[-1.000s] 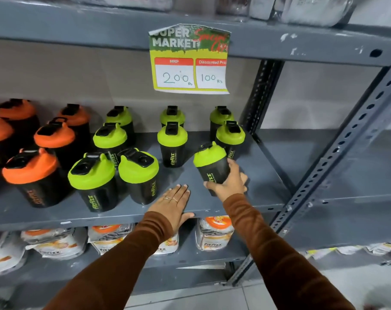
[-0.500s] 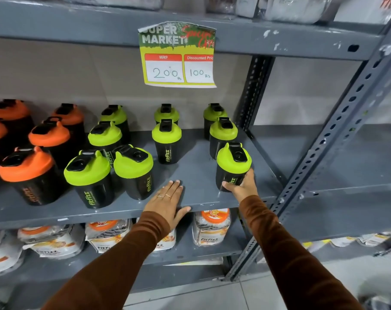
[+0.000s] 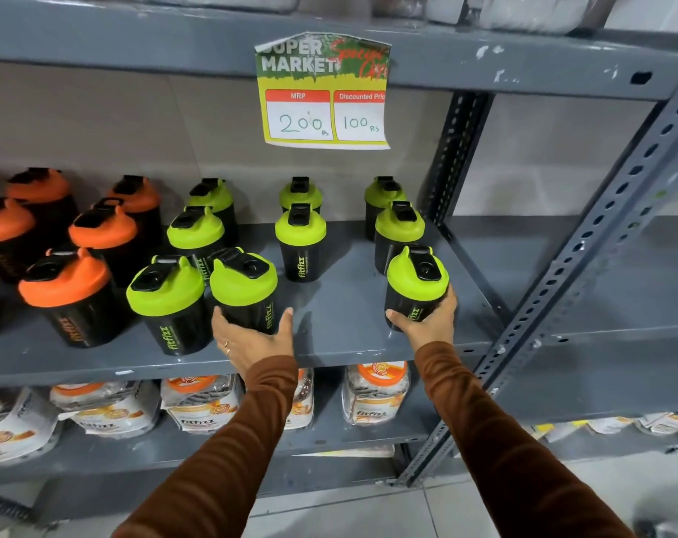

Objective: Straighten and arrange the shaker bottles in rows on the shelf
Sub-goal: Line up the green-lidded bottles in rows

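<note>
Black shaker bottles with green or orange lids stand on the grey shelf [image 3: 341, 324]. My right hand [image 3: 426, 324] grips the front right green-lidded bottle [image 3: 417, 281], upright at the front of the right column. My left hand [image 3: 252, 339] cups the base of a green-lidded bottle [image 3: 244, 285] in the front row, fingers on both sides of it. Beside it stands another green-lidded bottle [image 3: 166, 300]. Further green-lidded bottles [image 3: 300, 238] stand in columns behind. Orange-lidded bottles [image 3: 65, 289] fill the left part of the shelf.
A price sign [image 3: 323, 91] hangs from the shelf above. A perforated grey upright [image 3: 585, 258] rises at the right front corner. Several bagged packs [image 3: 376, 394] lie on the shelf below. Bare shelf surface lies between the middle and right columns.
My left hand left the bare shelf and closed around the front green-lidded bottle. My right hand stays on the right bottle, which went from tilted to upright in the right column.
</note>
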`<state>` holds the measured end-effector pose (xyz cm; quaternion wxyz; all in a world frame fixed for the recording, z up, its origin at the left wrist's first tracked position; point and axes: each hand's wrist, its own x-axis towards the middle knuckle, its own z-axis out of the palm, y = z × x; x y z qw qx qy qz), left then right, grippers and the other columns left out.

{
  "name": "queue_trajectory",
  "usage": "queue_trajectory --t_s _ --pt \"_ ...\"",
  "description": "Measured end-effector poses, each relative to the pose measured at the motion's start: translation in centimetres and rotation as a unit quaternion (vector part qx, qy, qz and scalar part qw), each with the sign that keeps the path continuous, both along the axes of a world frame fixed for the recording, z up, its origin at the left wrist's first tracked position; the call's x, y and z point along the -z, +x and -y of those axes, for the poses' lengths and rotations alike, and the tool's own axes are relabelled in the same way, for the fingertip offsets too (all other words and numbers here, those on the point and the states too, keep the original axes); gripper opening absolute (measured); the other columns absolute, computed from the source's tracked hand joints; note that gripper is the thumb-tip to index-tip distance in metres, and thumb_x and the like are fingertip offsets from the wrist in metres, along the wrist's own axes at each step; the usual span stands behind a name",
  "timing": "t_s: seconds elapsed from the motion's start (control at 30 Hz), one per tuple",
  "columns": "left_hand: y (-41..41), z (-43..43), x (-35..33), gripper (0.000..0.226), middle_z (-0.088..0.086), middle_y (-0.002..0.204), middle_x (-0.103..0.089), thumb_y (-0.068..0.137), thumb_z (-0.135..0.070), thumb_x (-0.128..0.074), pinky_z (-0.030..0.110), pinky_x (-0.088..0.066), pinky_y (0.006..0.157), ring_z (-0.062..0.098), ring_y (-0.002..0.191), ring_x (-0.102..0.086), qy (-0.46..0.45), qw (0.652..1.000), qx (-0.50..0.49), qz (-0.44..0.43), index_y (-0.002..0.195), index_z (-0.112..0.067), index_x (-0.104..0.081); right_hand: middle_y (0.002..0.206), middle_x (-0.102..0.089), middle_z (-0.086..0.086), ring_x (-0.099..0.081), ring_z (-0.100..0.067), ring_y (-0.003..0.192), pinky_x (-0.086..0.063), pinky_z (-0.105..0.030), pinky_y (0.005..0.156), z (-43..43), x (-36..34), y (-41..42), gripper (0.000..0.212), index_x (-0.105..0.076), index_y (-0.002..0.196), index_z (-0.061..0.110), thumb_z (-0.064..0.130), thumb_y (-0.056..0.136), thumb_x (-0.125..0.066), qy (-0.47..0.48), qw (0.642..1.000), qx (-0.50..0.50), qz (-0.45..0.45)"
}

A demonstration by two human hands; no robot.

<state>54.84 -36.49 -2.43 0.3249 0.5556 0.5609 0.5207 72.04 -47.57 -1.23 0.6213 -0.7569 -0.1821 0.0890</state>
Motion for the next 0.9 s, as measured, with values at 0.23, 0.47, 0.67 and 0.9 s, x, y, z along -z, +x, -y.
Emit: queue_trajectory --t_s 0.23,0.47,0.67,0.9 --pt "-0.2 -1.8 -0.5 0.083 0.022 0.128 -0.049 0.059 -0.014 -0.082 0.036 -0.036 0.102 0.034 0.118 -0.046 -0.024 0.995 0.094 0.024 0.128 -0.002 -0.036 0.128 -0.052 -0.02 -0.052 -0.033 0.116 -0.042 -0.044 0.104 0.0 0.2 0.7 0.092 -0.031 0.129 0.004 0.0 0.055 -0.084 -0.034 0.999 0.002 -0.015" --pt "1.1 -0.5 0.4 0.076 0.009 0.116 -0.062 0.052 -0.032 -0.083 0.046 -0.045 0.097 0.026 0.106 -0.058 -0.033 0.964 0.263 -0.016 0.118 -0.024 -0.045 0.125 -0.055 -0.017 -0.054 -0.03 0.113 -0.042 -0.039 0.102 0.7 -0.1 0.9 0.086 -0.034 0.128 0.005 -0.001 0.057 -0.082 -0.039 0.999 -0.021 -0.013" --pt "0.7 -1.0 0.2 0.082 0.012 0.12 -0.06 0.054 -0.026 -0.085 0.044 -0.043 0.099 0.028 0.11 -0.055 -0.049 0.947 0.308 -0.073 0.123 -0.016 -0.043 0.123 -0.057 -0.014 -0.054 -0.025 0.11 -0.041 -0.046 0.104 1.3 0.9 1.7 0.092 -0.033 0.129 0.01 -0.003 0.053 -0.083 -0.061 0.996 -0.058 -0.037" --pt "0.3 -1.3 0.1 0.074 0.015 0.117 -0.061 0.053 -0.022 -0.086 0.047 -0.045 0.097 0.031 0.106 -0.058 -0.075 0.94 0.319 -0.093 0.115 -0.01 -0.048 0.107 -0.062 -0.007 -0.06 -0.029 0.106 -0.046 -0.052 0.098 1.6 2.5 3.0 0.076 -0.041 0.1 0.026 0.016 0.04 -0.088 -0.071 0.994 -0.062 -0.06"
